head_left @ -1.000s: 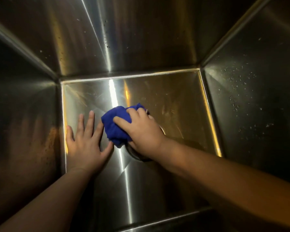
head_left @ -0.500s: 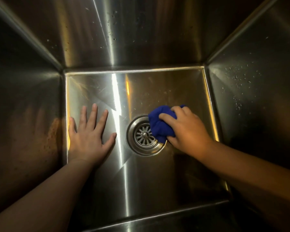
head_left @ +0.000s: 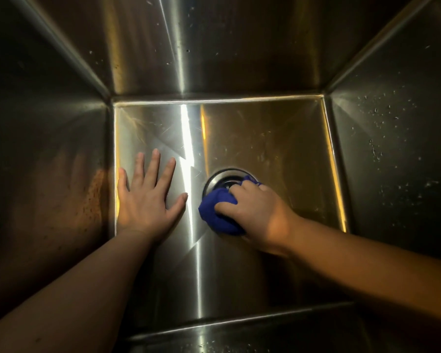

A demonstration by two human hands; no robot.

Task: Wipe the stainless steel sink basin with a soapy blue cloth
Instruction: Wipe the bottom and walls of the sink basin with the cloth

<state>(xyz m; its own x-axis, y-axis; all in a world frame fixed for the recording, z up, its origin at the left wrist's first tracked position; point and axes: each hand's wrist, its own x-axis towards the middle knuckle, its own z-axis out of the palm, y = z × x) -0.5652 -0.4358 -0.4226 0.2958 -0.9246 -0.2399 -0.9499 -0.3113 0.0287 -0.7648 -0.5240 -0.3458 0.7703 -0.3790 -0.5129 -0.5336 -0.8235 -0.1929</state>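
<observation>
I look straight down into a deep stainless steel sink basin. My right hand is closed on a bunched blue cloth and presses it onto the round drain in the middle of the floor, covering its near half. My left hand lies flat on the floor's left side, fingers spread, close to the left wall and holding nothing.
Four steep steel walls enclose the floor. The right wall carries scattered water droplets. The left wall shows a dull reddish reflection. A bright light streak runs down the floor between my hands.
My right hand carried the cloth from left of the drain to its right side, then back onto the drain's near half. My left hand stayed planted.
</observation>
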